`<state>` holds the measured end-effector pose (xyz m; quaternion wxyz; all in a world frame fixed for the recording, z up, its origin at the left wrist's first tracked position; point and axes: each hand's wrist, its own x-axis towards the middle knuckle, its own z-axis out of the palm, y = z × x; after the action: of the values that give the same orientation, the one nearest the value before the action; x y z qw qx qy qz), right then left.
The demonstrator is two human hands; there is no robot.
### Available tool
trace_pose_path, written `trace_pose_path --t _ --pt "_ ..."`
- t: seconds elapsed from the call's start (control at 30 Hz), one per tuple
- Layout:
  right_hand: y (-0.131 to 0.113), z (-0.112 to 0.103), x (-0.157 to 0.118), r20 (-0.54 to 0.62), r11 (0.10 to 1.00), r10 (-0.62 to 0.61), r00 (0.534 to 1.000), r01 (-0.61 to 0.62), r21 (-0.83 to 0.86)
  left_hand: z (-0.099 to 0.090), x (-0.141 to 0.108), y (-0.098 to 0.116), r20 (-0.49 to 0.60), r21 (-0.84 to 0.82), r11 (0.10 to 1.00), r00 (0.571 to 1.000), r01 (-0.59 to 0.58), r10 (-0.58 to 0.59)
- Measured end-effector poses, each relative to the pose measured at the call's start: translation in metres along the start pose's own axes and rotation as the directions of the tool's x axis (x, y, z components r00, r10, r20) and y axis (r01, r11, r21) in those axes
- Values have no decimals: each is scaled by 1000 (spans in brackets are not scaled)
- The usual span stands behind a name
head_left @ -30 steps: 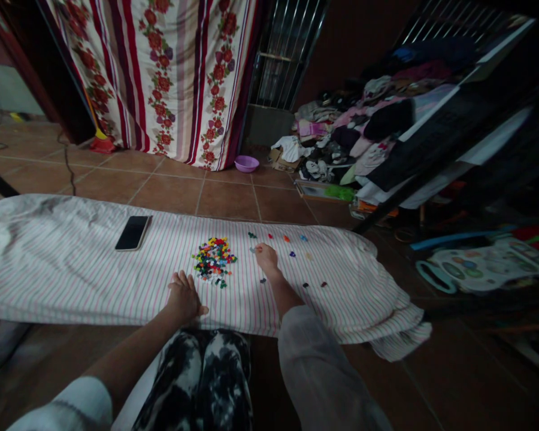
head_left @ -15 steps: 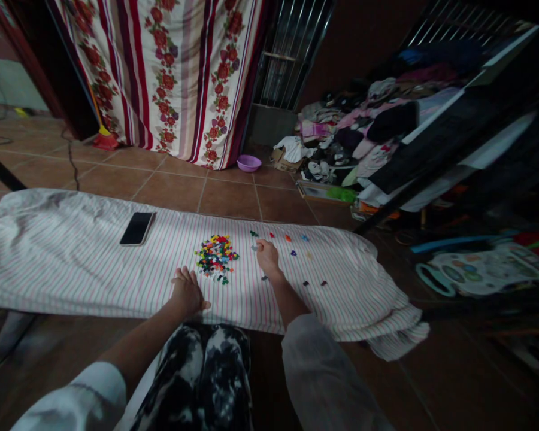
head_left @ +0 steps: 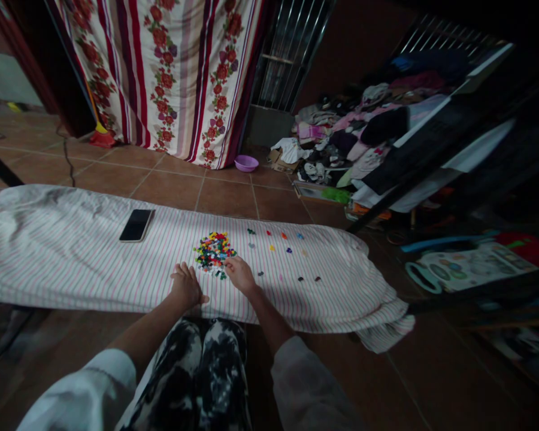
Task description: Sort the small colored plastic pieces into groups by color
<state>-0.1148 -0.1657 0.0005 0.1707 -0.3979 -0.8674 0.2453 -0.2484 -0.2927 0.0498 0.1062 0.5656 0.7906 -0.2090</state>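
A heap of small, bead-like pieces in many colours (head_left: 213,250) lies on the striped cloth (head_left: 94,263). My right hand (head_left: 240,273) is at the heap's right edge, thumb and fingers pinched together. Whatever may be between those fingertips is too small to make out. Flat on the cloth, just left of the heap's near side, rests my left hand (head_left: 186,287), its fingers stretched out and holding nothing. To the right, little groups of pieces sit apart by colour, among them green pieces (head_left: 251,231), orange pieces (head_left: 284,236), blue pieces (head_left: 300,236) and purple pieces (head_left: 289,250).
A phone (head_left: 136,225) lies on the cloth left of the heap. Beyond the cloth-covered surface are a tiled floor, a purple basin (head_left: 246,163), a red broom (head_left: 102,137) and a flowered curtain (head_left: 184,78). Piled clothes (head_left: 341,131) fill the back right.
My right hand has moved left from the sorted groups to the heap's edge. A yellow group now shows where the hand was. My left hand has stayed in place.
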Motion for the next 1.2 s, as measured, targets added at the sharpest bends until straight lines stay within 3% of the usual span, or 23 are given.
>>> trace_pose_path --t 0.37,1.2 --pt "-7 7 2 32 993 -29 999 33 -114 -1 -2 0 -9 -34 999 1000 0 -1" --pt "-6 5 1 52 984 -155 987 159 -82 2 1 1 -2 0 1000 1000 9 -9"
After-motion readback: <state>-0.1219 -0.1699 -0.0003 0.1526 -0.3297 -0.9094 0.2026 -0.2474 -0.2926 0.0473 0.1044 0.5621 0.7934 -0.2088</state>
